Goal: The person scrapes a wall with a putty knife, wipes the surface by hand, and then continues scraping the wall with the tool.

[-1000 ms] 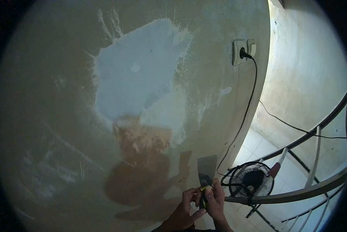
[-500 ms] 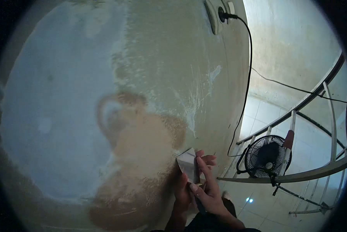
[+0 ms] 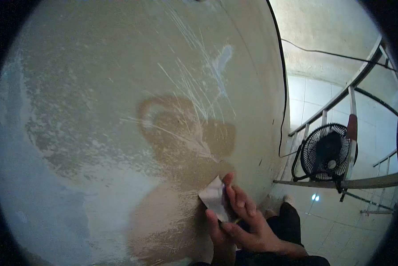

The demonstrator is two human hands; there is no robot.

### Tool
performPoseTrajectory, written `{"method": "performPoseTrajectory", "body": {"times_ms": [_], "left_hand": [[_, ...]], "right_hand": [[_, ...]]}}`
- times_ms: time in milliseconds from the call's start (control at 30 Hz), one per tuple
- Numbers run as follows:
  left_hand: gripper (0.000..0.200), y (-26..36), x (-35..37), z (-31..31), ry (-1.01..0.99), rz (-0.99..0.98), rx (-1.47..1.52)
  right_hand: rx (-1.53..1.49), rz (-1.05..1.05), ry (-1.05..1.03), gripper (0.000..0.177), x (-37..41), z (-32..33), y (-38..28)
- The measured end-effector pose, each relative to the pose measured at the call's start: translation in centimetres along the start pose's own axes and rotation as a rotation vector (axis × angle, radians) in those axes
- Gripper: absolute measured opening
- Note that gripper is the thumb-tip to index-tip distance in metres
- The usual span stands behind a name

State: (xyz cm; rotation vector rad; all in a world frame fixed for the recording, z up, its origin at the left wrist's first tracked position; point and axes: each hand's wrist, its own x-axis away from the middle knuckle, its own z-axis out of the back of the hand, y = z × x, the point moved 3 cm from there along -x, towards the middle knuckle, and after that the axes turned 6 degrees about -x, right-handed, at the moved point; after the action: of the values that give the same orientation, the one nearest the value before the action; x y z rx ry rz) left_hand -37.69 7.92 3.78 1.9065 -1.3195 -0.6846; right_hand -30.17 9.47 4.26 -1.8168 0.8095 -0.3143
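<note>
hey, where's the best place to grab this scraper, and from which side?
I'd grip the scraper by its handle, coming from below, your side. Its wide, flat blade points up and left, toward the wall, so the handle end lies nearer you. Your hands hide most of the handle.

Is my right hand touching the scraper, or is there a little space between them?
Touching. The head view shows the right hand with its thumb against the lower end of the scraper, with no gap there.
</note>
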Motion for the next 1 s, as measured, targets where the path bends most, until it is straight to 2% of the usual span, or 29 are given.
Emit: {"method": "performPoseTrajectory", "body": {"times_ms": [67,167,233,267,333,433,567,633,767,867,933,1000], "left_hand": [[0.082,0.0,0.2,0.6,0.003,-0.044,-0.062],[0.082,0.2,0.8,0.0,-0.016,0.054,0.04],[0.078,0.9,0.8,-1.1,0.315,0.019,-0.303],[0.078,0.4,0.4,-0.9,0.311,0.04,-0.307],[0.073,-0.2,-0.4,-1.1,0.003,-0.049,0.165],[0.07,0.2,0.4,-0.2,0.042,-0.011,0.128],[0.069,0.1,-0.7,-0.7,-0.017,-0.028,0.109],[0.067,-0.1,-0.4,-0.1,-0.048,-0.018,0.159],[0.065,0.0,-0.1,0.2,-0.081,0.01,0.184],[0.062,0.0,-0.6,-0.4,-0.037,-0.041,0.152],[0.062,0.1,0.0,0.4,-0.07,-0.013,0.23],[0.062,0.0,-0.2,-0.3,-0.037,-0.009,0.231]], "right_hand": [[-0.098,0.028,0.031,0.062,0.1,-0.1,0.5],[0.022,0.034,0.013,0.063,0.2,-0.4,1.1],[-0.304,0.14,0.094,0.061,-0.2,-0.6,1.2],[-0.309,0.136,0.115,0.061,-0.2,-0.2,1.3],[0.045,0.163,0.083,0.051,-0.1,0.2,0.4],[-0.01,0.103,0.118,0.054,0.4,-0.6,-0.3],[0.018,0.113,0.159,0.052,0.1,-0.3,-0.5],[-0.028,-0.1,0.068,0.054,0.5,-0.4,-0.6],[-0.033,-0.089,0.047,0.054,0.5,-0.4,-0.8],[0.089,-0.116,0.022,0.054,0.0,0.1,-1.2],[-0.014,-0.232,0.053,0.055,0.5,-0.6,-1.2],[0.085,-0.163,0.042,0.055,0.0,-0.1,-1.7]]}}
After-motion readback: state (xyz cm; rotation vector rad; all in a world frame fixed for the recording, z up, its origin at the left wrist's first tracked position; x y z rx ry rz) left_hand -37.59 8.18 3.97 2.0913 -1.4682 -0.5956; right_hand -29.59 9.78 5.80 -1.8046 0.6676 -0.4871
